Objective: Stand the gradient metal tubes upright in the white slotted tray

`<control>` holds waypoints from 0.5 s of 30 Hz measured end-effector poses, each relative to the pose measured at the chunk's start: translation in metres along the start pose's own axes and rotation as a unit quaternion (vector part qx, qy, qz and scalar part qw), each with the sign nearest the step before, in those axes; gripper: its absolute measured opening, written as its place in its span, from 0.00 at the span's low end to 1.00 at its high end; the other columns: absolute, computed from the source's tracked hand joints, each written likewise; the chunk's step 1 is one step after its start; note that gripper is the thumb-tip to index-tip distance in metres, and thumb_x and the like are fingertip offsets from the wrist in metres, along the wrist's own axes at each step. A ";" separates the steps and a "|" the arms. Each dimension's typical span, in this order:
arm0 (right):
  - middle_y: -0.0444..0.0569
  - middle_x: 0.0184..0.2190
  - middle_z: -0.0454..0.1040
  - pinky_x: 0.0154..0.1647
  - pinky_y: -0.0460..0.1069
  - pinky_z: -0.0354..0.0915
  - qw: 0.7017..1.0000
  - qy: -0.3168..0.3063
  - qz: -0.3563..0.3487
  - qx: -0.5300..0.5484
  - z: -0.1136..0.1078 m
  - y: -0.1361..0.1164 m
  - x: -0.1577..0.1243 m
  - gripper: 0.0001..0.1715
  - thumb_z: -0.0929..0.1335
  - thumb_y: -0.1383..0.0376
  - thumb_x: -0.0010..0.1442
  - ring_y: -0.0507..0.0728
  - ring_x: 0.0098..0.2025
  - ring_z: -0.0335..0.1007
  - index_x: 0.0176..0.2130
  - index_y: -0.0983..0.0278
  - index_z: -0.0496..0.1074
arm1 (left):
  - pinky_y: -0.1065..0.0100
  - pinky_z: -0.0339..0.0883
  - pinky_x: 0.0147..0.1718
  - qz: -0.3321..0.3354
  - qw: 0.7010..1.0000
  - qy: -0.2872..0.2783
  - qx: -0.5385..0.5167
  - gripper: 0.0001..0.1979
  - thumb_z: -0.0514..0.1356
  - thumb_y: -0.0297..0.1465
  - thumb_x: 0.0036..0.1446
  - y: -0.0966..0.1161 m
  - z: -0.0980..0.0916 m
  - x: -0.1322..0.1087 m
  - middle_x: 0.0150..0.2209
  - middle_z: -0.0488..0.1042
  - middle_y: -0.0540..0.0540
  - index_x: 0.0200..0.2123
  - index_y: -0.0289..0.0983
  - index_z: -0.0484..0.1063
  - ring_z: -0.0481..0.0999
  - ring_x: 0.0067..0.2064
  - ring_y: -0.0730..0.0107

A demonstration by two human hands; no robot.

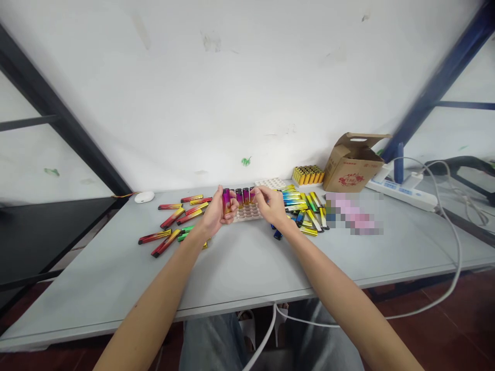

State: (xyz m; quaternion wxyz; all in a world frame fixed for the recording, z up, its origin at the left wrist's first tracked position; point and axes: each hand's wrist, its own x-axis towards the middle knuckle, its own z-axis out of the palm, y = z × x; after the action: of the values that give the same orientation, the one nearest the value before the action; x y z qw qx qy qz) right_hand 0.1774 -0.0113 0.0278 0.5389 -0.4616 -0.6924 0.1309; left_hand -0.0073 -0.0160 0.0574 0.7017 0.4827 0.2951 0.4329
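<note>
My left hand (217, 214) is closed around a purple-and-gold lighter (226, 200), held upright. A white tray with round holes (249, 212) lies between my hands, with several purple lighters (245, 196) standing in a row at its far side. Over the tray's right end, my right hand (273, 205) has its fingers pinched at the last purple lighter of that row, which they partly hide. Left of my left hand lie loose red-and-gold lighters (172, 218) and a few green ones (185, 232). Loose blue, yellow and white lighters (297, 203) lie beside my right hand.
At the back stand another holed tray (270, 183) and a tray packed with yellow lighters (308, 175). An open cardboard box (350, 165) is right of them, near a white power strip (404, 195). A white case (144, 197) lies at left. A white cable (456, 257) hangs over the table edge.
</note>
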 end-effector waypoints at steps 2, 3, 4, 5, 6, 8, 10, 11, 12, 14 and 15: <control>0.44 0.23 0.74 0.28 0.46 0.59 1.000 0.000 -0.002 -0.002 0.000 -0.001 0.000 0.20 0.59 0.56 0.66 0.51 0.22 0.64 0.37 0.63 0.75 | 0.80 0.43 0.13 -0.015 1.000 -0.003 -0.017 0.24 0.53 0.54 0.59 0.001 0.001 0.000 0.23 0.60 0.54 0.32 0.38 0.61 0.53 0.17 0.82; 0.44 0.23 0.74 0.28 0.46 0.59 1.000 0.000 -0.003 -0.002 0.000 -0.001 0.000 0.20 0.59 0.57 0.65 0.51 0.22 0.64 0.36 0.63 0.75 | 0.80 0.44 0.13 -0.016 1.000 -0.002 -0.017 0.23 0.53 0.53 0.59 0.001 0.002 0.000 0.23 0.60 0.54 0.32 0.38 0.61 0.54 0.17 0.81; 0.44 0.23 0.74 0.28 0.46 0.59 1.000 0.000 -0.004 -0.003 0.000 -0.001 0.000 0.20 0.59 0.57 0.65 0.51 0.22 0.64 0.36 0.63 0.75 | 0.79 0.45 0.13 -0.013 1.000 0.004 -0.014 0.23 0.54 0.53 0.59 0.000 0.003 0.000 0.23 0.60 0.54 0.32 0.38 0.61 0.55 0.18 0.81; 0.44 0.24 0.74 0.28 0.46 0.59 1.000 -0.001 -0.004 -0.003 -0.001 -0.001 0.000 0.20 0.59 0.57 0.65 0.51 0.22 0.64 0.36 0.63 0.75 | 0.79 0.45 0.13 -0.010 1.000 0.012 -0.010 0.22 0.54 0.52 0.59 0.000 0.003 0.000 0.22 0.60 0.54 0.32 0.37 0.62 0.56 0.18 0.80; 0.44 0.24 0.74 0.28 0.46 0.59 1.000 -0.002 -0.003 -0.003 -0.001 -0.001 0.000 0.20 0.59 0.56 0.65 0.51 0.22 0.64 0.36 0.63 0.75 | 0.79 0.46 0.13 -0.009 1.000 0.021 -0.006 0.22 0.54 0.52 0.59 -0.001 0.004 0.001 0.22 0.59 0.53 0.32 0.37 0.63 0.57 0.18 0.80; 0.45 0.24 0.74 0.28 0.46 0.59 1.000 -0.004 -0.001 -0.003 -0.001 -0.001 0.000 0.20 0.59 0.56 0.65 0.51 0.22 0.64 0.37 0.63 0.75 | 0.79 0.45 0.13 -0.015 0.999 0.039 -0.006 0.24 0.52 0.52 0.60 -0.003 0.004 0.001 0.21 0.57 0.54 0.30 0.36 0.64 0.56 0.18 0.80; 0.45 0.24 0.74 0.28 0.46 0.59 1.000 -0.005 -0.001 -0.005 -0.001 0.000 0.000 0.20 0.59 0.57 0.65 0.51 0.22 0.64 0.36 0.63 0.75 | 0.79 0.43 0.13 -0.028 0.998 0.049 -0.012 0.25 0.49 0.52 0.61 -0.004 0.004 0.002 0.19 0.52 0.55 0.26 0.35 0.62 0.53 0.17 0.80; 0.45 0.24 0.74 0.27 0.46 0.59 1.000 -0.006 -0.002 -0.007 -0.001 0.000 0.000 0.20 0.59 0.57 0.65 0.51 0.22 0.64 0.36 0.63 0.75 | 0.79 0.42 0.13 -0.034 0.998 0.051 -0.016 0.26 0.47 0.52 0.62 -0.004 0.004 0.002 0.18 0.50 0.56 0.24 0.36 0.61 0.52 0.16 0.80; 0.45 0.24 0.74 0.27 0.46 0.58 1.000 -0.006 -0.003 -0.009 -0.001 0.000 0.000 0.19 0.59 0.57 0.65 0.51 0.22 0.64 0.36 0.63 0.75 | 0.78 0.41 0.13 -0.038 0.998 0.052 -0.019 0.26 0.46 0.51 0.62 -0.004 0.004 0.002 0.18 0.48 0.56 0.22 0.36 0.59 0.50 0.16 0.80; 0.45 0.24 0.74 0.27 0.46 0.58 1.000 -0.006 -0.007 -0.016 0.000 0.000 -0.001 0.19 0.59 0.57 0.66 0.51 0.22 0.63 0.36 0.63 0.75 | 0.78 0.39 0.13 -0.043 0.997 0.055 -0.018 0.27 0.43 0.50 0.63 -0.004 0.004 0.001 0.17 0.45 0.57 0.20 0.37 0.55 0.47 0.15 0.81; 0.45 0.24 0.74 0.27 0.46 0.58 1.000 -0.006 -0.009 -0.019 0.000 0.000 -0.001 0.19 0.59 0.57 0.66 0.51 0.22 0.63 0.35 0.63 0.74 | 0.78 0.38 0.13 -0.046 0.997 0.058 -0.014 0.26 0.43 0.50 0.63 -0.004 0.005 0.001 0.17 0.44 0.57 0.19 0.38 0.54 0.46 0.15 0.81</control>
State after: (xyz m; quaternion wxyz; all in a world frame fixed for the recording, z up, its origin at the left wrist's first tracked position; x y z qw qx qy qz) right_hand 0.1774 -0.0121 0.0269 0.5268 -0.4645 -0.7024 0.1155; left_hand -0.0011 -0.0180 0.0552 0.7092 0.4326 0.3510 0.4321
